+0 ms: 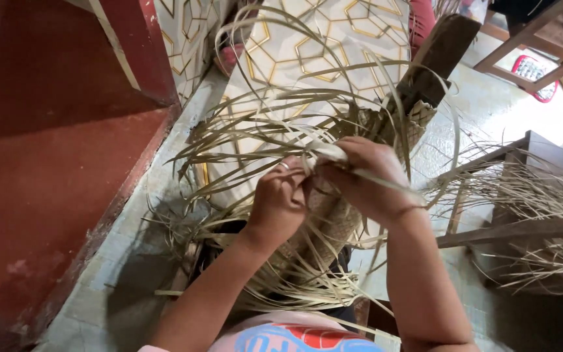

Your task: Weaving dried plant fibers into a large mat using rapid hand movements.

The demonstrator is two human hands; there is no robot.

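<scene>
Woven piece (333,221): a half-made mat or basket wall of dried palm strips, propped upright between the person's knees and leaning on a dark wooden post (434,62); it is the biggest thing under the hands, and the hands cover its upper edge.

Loose strips (275,107): long unwoven ends fan up and out from the top of the weave over a white cloth with gold hexagons (307,45). Risk, as I judge it: any free end that slides out of its crossing would loosen the rows beneath, since nothing visibly locks them.

Side bundle (529,189): more dry strips lie over a wooden frame to the right, well apart from the hands (close enough to snag a trailing end if one is pulled wide).

Right hand (366,176): closed over the weave's top, fingers curled around a pale folded strip (327,151) that runs off past the wrist. A hard tug could crease or split so dry a blade.

Left hand (281,199): closed in a pinch, fingertips touching the same strip just beside the right hand, a ring on one finger. If this pinch slackens, the fold likely springs open.

Folded strip: held between both hands at the weave's edge; how tightly it sits in the crossing I cannot tell.
</scene>
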